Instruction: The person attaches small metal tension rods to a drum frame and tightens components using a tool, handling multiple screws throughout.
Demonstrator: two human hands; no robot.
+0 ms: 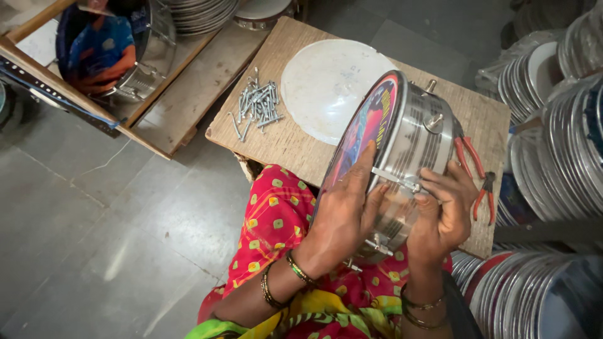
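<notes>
A small metal drum [414,135] with a shiny ribbed shell and a colourful printed head stands on its edge, leaning on a low wooden board [286,144]. My left hand [344,213] lies flat against the printed head and the rim. My right hand [443,210] grips the shell, its fingers at a tension hook [397,179] on the side. A plain white round drum skin [326,85] rests flat on the board behind the drum. A pile of metal bolts [257,103] sits on the board's left part.
Red-handled pliers [477,176] rest on the board right of the drum. Stacks of metal hoops [559,125] crowd the right side. Another drum [119,47] lies on a wooden bench at top left. Grey floor tiles [94,238] spread to the left.
</notes>
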